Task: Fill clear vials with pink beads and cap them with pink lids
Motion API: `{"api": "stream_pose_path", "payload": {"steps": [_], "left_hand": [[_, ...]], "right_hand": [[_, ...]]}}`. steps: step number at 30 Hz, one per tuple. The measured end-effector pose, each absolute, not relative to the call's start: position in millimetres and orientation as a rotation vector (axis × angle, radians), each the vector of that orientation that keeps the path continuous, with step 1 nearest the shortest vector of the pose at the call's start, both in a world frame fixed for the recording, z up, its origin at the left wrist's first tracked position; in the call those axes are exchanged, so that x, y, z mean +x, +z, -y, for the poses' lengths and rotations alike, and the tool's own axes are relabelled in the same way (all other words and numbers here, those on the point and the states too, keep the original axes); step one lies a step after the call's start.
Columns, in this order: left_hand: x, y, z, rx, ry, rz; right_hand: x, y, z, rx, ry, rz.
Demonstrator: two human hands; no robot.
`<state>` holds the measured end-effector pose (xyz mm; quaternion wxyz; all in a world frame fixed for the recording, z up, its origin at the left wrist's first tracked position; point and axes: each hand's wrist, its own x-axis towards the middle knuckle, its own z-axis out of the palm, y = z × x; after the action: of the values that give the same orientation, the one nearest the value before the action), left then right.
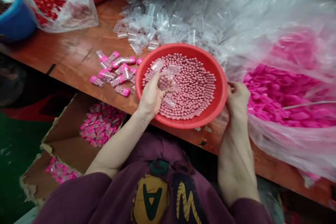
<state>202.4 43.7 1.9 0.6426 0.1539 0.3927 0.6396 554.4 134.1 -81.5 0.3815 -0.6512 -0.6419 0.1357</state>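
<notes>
A red plastic bowl [220,87] full of small pink balls [191,87] sits on the wooden table's near edge. My left hand [152,94] reaches into the bowl with its fingers closed round clear plastic tubes [165,80] partly filled with balls. My right hand [237,98] rests at the bowl's right rim beside a clear bag of pink caps [283,94]; its fingers are curled and what they hold, if anything, is hidden. Filled tubes with pink caps [112,71] lie on the table left of the bowl.
A heap of empty clear tubes [157,28] lies behind the bowl. A cardboard box [65,140] below the table holds several capped tubes [101,124]. A blue tub [15,17] and a bag of red items [52,0] stand at the far left.
</notes>
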Motion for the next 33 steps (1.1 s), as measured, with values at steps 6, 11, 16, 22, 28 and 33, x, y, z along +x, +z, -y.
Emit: {"api": "stream_pose_path", "payload": {"steps": [6,11,16,22,28,33], "left_hand": [[201,0,-39,0.403,1.401,-0.883],[202,0,-37,0.463,1.394,-0.895],[201,-1,-37,0.503,1.399,-0.905],[199,-4,-38,0.562,1.390,-0.949],[198,-7,-39,0.662,1.351,-1.020],[198,-3,-39,0.681,1.312,-1.041]], "right_hand": [[593,-61,-141,-2.171,-0.144,1.252],[600,-71,-129,-2.306,-0.063,1.443],[600,-86,-101,-1.967,-0.121,1.476],[561,-102,-48,-1.786,-0.075,1.538],[550,-119,-11,-1.741,0.215,1.393],[562,-101,-7,-1.849,0.041,1.503]]}}
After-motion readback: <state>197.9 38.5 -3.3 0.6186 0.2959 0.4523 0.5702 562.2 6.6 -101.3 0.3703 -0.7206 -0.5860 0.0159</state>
